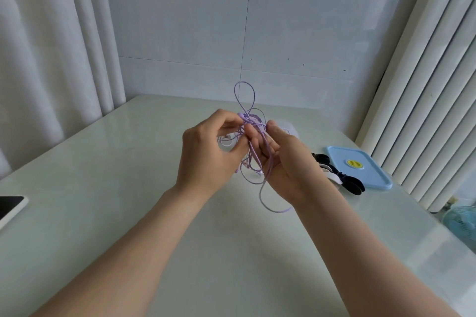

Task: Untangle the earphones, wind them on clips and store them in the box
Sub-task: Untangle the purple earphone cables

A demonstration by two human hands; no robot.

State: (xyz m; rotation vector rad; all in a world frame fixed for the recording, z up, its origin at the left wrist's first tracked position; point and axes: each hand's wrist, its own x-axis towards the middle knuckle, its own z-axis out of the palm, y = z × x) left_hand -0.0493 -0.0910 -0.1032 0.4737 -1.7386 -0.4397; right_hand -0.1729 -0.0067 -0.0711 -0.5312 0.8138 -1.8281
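A tangled bunch of purple earphones (pixel 253 147) hangs in the air above the middle of the table, held between both hands. My left hand (pixel 208 152) pinches the knot near its top from the left. My right hand (pixel 288 162) grips the strands from the right, fingers curled around them. One loop sticks up above the hands and a long loop droops below my right wrist. Several black and white clips (pixel 334 172) lie on the table to the right. The box itself is mostly hidden behind my right hand; only a pale, clear edge (pixel 291 128) shows.
A light blue lid (pixel 360 166) with a yellow spot lies at the right, next to the clips. A phone (pixel 10 207) rests at the table's left edge. Curtains hang on both sides, a tiled wall stands behind, and a small fan (pixel 461 221) sits low at the right.
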